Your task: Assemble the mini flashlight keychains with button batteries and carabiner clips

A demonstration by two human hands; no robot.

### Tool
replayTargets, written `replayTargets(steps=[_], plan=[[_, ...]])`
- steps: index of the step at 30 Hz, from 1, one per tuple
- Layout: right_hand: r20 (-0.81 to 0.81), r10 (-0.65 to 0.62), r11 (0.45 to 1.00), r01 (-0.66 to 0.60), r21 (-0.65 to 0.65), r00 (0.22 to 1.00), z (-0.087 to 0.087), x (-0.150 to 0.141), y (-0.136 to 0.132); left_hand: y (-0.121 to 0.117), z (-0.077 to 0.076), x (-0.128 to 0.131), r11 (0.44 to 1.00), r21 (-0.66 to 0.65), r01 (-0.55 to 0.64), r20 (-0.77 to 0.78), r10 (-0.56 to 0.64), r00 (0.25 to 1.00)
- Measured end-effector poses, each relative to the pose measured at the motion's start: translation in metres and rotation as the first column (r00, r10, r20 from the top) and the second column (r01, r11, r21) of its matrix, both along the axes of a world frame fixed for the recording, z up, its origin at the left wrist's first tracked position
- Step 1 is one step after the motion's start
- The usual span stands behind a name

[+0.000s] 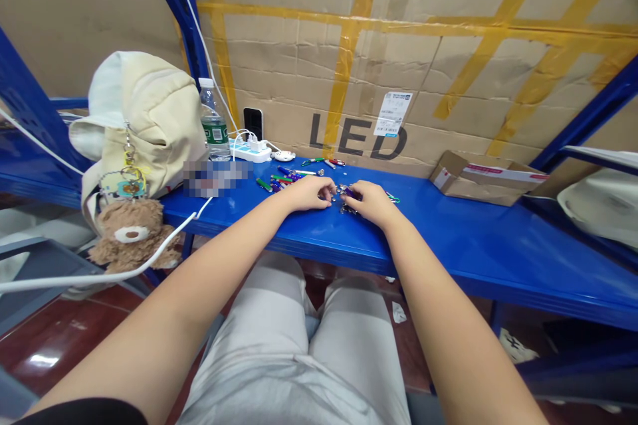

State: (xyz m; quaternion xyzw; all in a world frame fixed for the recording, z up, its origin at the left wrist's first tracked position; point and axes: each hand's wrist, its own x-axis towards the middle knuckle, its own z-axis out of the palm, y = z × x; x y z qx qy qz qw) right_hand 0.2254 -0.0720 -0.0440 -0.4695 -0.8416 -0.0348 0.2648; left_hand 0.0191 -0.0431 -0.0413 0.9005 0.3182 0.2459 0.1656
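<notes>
Both my hands rest on a blue metal shelf (473, 239) in front of me. My left hand (309, 192) has its fingers curled over a small metal piece that I cannot name. My right hand (371, 202) is curled too, its fingertips on a little heap of small keychain items (346, 194) lying between the two hands. Several more coloured pen-like keychain pieces (286, 176) lie scattered just behind my left hand.
A cream backpack (144, 119) with a teddy bear charm (132, 232) stands at the left. Beside it are a water bottle (214, 123), a white power strip (252, 149) and cables. A cardboard box (481, 178) lies at right. A taped carton marked LED (359, 136) forms the back wall.
</notes>
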Motion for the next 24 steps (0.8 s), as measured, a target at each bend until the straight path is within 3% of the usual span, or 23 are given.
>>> replayTargets(steps=[5,9,17,24], plan=[[-0.005,-0.004,1.0,0.004,-0.004,1.0,0.0,0.0,0.0,0.001,0.002,-0.004,0.994,0.099,-0.052,-0.041,0.057,0.998],[0.001,-0.002,1.0,0.002,0.011,1.0,0.0,0.0,0.0,0.002,0.0,-0.003,0.999,0.048,-0.023,-0.079,0.027,0.996],[0.015,0.001,1.0,-0.001,0.014,1.0,-0.002,0.001,0.002,-0.006,0.011,0.004,0.995,0.011,-0.096,0.277,0.089,0.957],[0.02,0.028,0.999,-0.029,0.015,0.999,-0.001,0.0,0.002,-0.009,0.012,0.006,0.999,-0.026,-0.028,0.357,0.035,0.933]])
